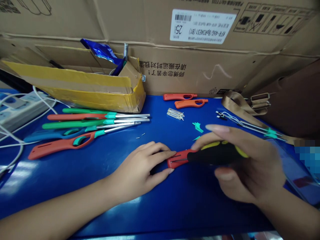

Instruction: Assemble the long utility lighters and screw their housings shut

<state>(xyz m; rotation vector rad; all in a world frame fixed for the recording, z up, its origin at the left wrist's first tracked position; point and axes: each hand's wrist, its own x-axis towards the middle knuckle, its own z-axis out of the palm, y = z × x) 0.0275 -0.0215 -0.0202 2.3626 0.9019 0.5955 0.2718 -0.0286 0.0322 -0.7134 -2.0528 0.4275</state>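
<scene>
My left hand (142, 165) presses a red lighter body (177, 159) onto the blue tabletop, its fingers at the body's left end. In my right hand (255, 166) is a screwdriver (212, 155) with a black and yellow handle, somewhat smeared by motion. Its thin shaft points left over the red body; whether the tip is in the slot is hard to see. Just beyond lie small teal plastic parts (197, 126). Farther back are several clear lighter tanks (175, 114) and two orange-red lighter shells (191, 103).
Several assembled long-nosed lighters (62, 145) lie at the left, beside a white power strip (22, 108) and cables. A yellow-taped carton (100, 96) stands behind them. Metal rods with wires (255, 125), a tan strap (235, 105) and a phone-like slab (297, 173) are at right.
</scene>
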